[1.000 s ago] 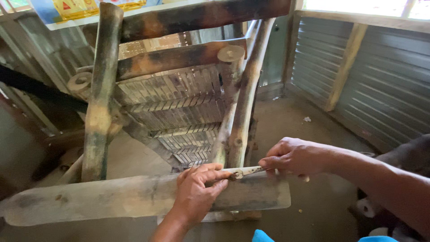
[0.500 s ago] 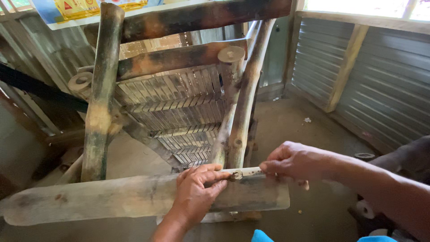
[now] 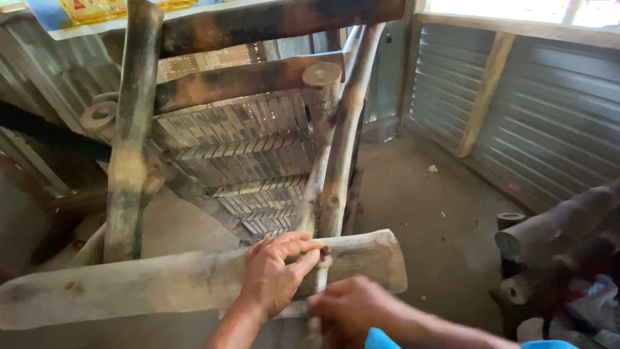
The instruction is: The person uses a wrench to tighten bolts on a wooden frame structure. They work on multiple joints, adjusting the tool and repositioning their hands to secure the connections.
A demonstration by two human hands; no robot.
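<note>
A rough wooden chair frame lies tilted in front of me, with a woven panel of pale strips (image 3: 245, 148) between its poles. A flat weathered plank (image 3: 129, 284) crosses the bottom. My left hand (image 3: 274, 274) presses on the plank where an upright pole (image 3: 339, 161) meets it. Its fingers pinch the top of a thin pale strip (image 3: 321, 274). My right hand (image 3: 352, 307), blurred, sits just below and right of it, closed around the lower part of the same strip. The strip's lower end is hidden.
A thick pole (image 3: 129, 148) stands at the left of the frame. Cut logs (image 3: 555, 226) lie at the right edge. Corrugated metal walls (image 3: 549, 116) enclose a dirt floor (image 3: 439, 220) with small debris.
My right hand has moved from the right of the plank down and left, to just under my left hand. The strip has turned from level to nearly upright.
</note>
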